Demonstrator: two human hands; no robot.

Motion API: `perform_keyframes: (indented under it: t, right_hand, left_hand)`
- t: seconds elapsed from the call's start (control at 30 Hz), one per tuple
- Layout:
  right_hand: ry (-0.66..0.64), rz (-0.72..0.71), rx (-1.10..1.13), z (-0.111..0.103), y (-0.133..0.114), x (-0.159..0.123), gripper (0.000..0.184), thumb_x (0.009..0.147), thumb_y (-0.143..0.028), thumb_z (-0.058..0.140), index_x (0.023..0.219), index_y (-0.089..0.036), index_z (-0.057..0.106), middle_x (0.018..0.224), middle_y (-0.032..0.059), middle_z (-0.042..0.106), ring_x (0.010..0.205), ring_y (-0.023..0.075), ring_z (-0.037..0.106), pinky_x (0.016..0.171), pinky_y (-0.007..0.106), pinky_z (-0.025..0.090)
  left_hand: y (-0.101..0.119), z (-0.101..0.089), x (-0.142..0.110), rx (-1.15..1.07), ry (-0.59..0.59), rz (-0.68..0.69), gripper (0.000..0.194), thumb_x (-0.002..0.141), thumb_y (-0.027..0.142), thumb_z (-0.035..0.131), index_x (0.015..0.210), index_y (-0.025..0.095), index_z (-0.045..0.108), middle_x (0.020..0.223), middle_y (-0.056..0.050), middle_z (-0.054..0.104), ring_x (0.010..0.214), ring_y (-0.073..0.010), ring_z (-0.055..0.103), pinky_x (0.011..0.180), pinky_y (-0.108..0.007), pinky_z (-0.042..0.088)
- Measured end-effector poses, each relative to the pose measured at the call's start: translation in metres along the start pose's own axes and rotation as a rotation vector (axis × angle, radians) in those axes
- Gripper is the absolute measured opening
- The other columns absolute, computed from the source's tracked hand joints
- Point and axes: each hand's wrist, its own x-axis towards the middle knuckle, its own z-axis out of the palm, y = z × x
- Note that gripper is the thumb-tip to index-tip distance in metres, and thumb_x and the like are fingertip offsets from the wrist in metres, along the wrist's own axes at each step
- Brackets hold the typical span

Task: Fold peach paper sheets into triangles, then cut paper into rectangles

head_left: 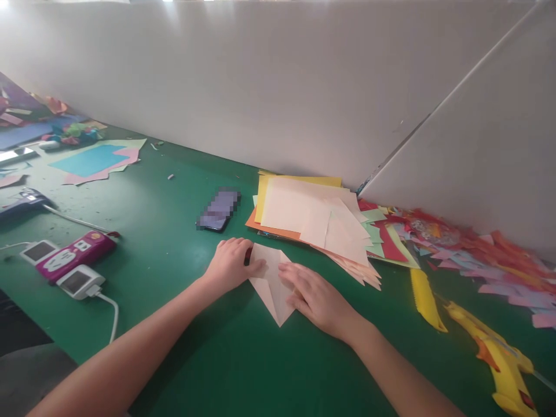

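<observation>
A pale pink sheet of folded paper [270,284] lies in front of me on the table, its pointed end toward me and folded flaps along its sides. My left hand [232,262] grips its left edge, the thumb resting over the paper and the fingers curled at the upper left corner. On the opposite side, my right hand [317,295] holds the right edge, with bent fingers on the upper flap and the thumb lower down. The fingers hide part of the right flap. Just beyond the paper is a phone [218,209] with a blurred screen.
Behind lies a stack of coloured paper [299,202]. To the right are a yellow cutter [425,301], a yellow glue gun [490,341] and many paper scraps [486,255]. A purple power strip [76,255] with white chargers sits left on the green table [174,324]. A grey partition [260,87] stands behind.
</observation>
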Motion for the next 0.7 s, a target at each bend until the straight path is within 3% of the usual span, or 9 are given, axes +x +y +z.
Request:
perform_keyframes:
  t: [0.17,0.27,0.5,0.7]
  right_hand:
    - [-0.013,0.003,-0.021,0.000,0.000,0.001,0.039,0.094,-0.037,0.038,0.128,-0.021,0.048,0.140,0.0051,0.046,0.129,0.0218,0.040,0.105,0.041,0.038]
    - [-0.017,-0.003,-0.031,0.000,-0.001,0.001,0.040,0.094,-0.036,0.038,0.130,-0.021,0.047,0.140,0.0066,0.045,0.130,0.0231,0.038,0.105,0.042,0.039]
    - [0.001,0.061,-0.009,-0.001,-0.004,-0.001,0.035,0.092,-0.034,0.043,0.124,-0.024,0.050,0.134,0.0092,0.046,0.121,0.0226,0.047,0.095,0.036,0.048]
    - [-0.010,0.058,0.020,0.000,0.001,-0.002,0.037,0.092,-0.041,0.043,0.122,-0.022,0.052,0.138,0.0098,0.045,0.129,0.0248,0.040,0.100,0.041,0.044]
  left_hand:
    - [0.007,0.007,-0.001,-0.193,0.067,0.051,0.003,0.077,0.018,0.051,0.077,0.019,0.048,0.073,0.001,0.053,0.065,-0.0148,0.049,0.057,-0.025,0.036]
    - [0.010,0.010,-0.002,-0.303,0.092,0.153,0.009,0.077,0.010,0.049,0.079,0.019,0.050,0.077,0.001,0.054,0.068,-0.0136,0.050,0.059,-0.024,0.040]
    - [0.006,0.013,-0.003,-0.288,-0.013,0.431,0.003,0.084,0.020,0.057,0.082,0.018,0.059,0.094,-0.004,0.062,0.087,-0.0177,0.056,0.078,-0.030,0.047]
    - [0.008,0.013,-0.002,-0.261,-0.003,0.570,0.013,0.088,0.019,0.052,0.084,0.017,0.064,0.094,-0.004,0.067,0.089,-0.0168,0.058,0.083,-0.030,0.047]
